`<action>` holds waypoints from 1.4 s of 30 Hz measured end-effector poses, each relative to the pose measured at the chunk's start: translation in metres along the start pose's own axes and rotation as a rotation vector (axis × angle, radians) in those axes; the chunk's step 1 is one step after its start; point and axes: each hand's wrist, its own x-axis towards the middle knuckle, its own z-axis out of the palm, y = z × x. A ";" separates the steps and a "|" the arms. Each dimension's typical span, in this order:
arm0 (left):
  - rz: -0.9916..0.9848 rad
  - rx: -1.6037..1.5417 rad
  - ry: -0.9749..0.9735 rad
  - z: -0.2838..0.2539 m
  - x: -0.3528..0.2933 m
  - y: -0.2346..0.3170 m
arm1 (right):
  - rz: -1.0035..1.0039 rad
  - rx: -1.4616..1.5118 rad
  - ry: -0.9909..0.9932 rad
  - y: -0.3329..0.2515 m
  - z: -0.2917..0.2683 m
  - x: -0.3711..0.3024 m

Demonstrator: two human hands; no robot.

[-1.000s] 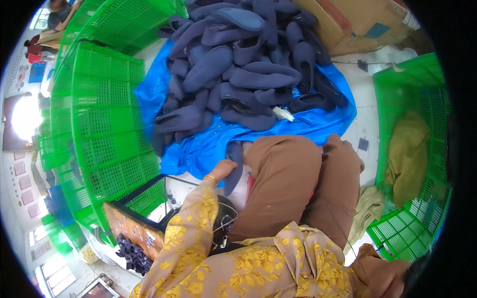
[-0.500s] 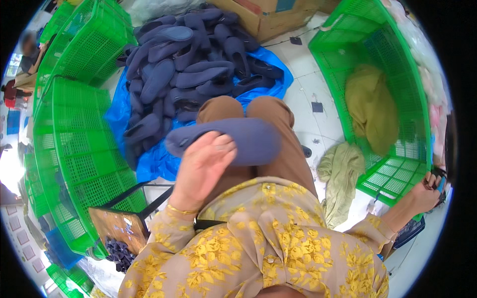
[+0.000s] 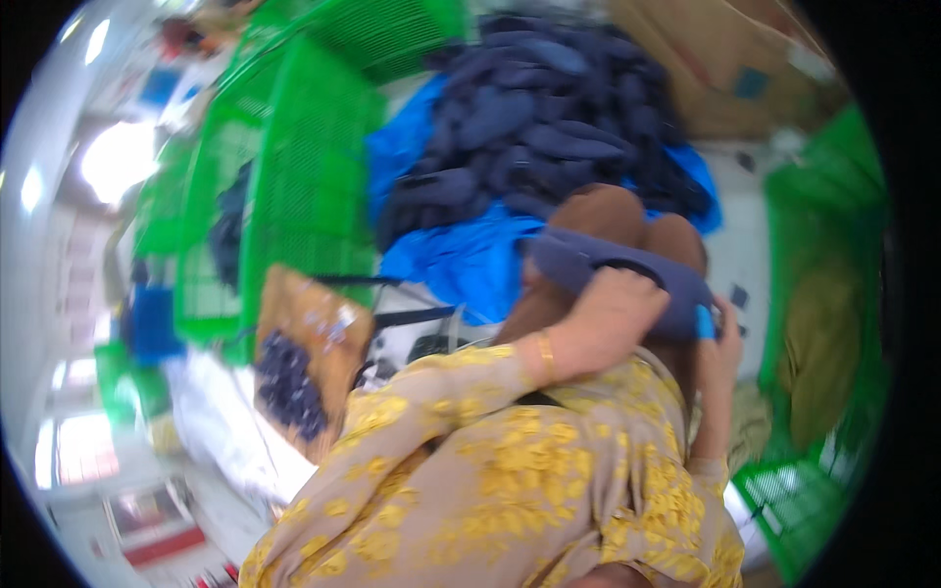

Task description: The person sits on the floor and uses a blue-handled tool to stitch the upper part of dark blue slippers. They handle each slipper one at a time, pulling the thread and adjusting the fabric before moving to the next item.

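Note:
A dark blue slipper (image 3: 571,253) lies across my lap, just above my brown-trousered knees. My left hand (image 3: 624,309) grips it at the foot opening, with the fingertips tucked inside. At the slipper's right end is my right hand (image 3: 727,338), fingers bent, with a small bright blue piece (image 3: 705,321) against the slipper there. Blur hides what exactly that piece is. Beyond my knees, a heap of similar slippers (image 3: 510,118) rests on blue plastic sheeting (image 3: 451,260).
Green plastic crates (image 3: 304,176) stand at the left; another green crate (image 3: 796,220) at the right holds olive cloth (image 3: 823,338). A wooden board (image 3: 323,377) with small dark pieces (image 3: 289,382) sits by my left side. A cardboard box (image 3: 701,88) is at the back right.
My view has swung to the left. My right hand has come in from the far right to the slipper's end, bringing the small blue piece. The left hand still holds the slipper.

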 end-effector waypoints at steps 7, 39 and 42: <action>-0.038 0.153 0.448 -0.067 -0.082 -0.013 | 0.142 0.330 0.059 0.065 -0.024 0.014; -0.548 -1.403 0.136 -0.084 -0.033 0.017 | 0.001 0.729 -0.489 -0.093 -0.018 -0.059; -0.582 -1.436 0.123 -0.071 -0.024 0.021 | 0.045 0.801 -0.374 -0.085 -0.019 -0.061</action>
